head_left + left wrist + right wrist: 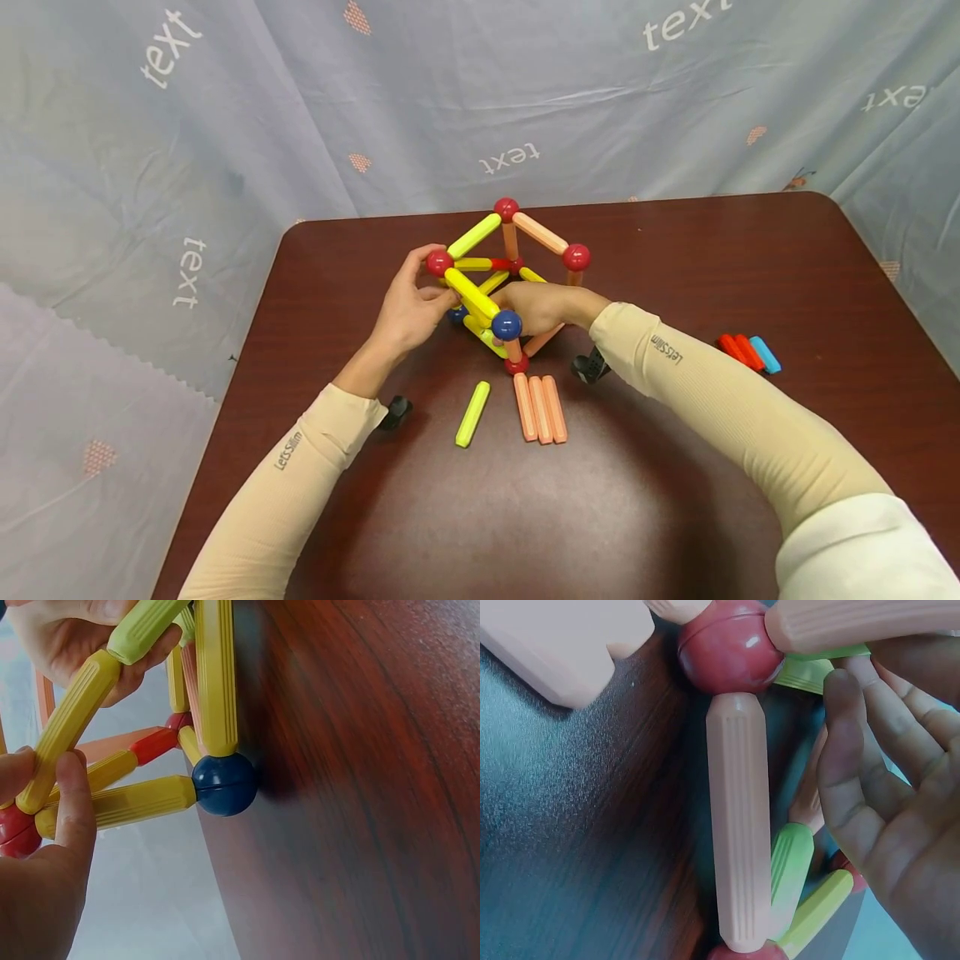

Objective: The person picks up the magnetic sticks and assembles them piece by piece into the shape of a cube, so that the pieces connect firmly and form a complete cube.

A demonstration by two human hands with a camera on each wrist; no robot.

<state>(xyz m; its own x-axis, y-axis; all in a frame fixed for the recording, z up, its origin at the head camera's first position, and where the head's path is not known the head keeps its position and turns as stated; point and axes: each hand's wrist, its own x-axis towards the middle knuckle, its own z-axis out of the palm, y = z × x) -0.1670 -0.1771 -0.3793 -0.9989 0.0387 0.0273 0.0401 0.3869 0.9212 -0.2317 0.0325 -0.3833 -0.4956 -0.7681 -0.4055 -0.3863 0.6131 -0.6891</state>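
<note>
Two grips: left hand [408,312] pinches yellow rod [75,727], right hand [536,308] lime rod [146,630].
Rod frame [472,292]: stands on counter [375,500], around right hand.
Ball joints [506,326]: could part if right hand bumps them.

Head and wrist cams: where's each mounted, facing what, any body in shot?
Head: worn on head, facing forward and down at the toy structure; left hand, right hand, sleeves show.
Left wrist: worn there, facing a blue ball; both hands partly show.
Right wrist: worn there, facing a peach stick; right hand partly shows.
Shared: both hands, in head and left wrist.
</note>
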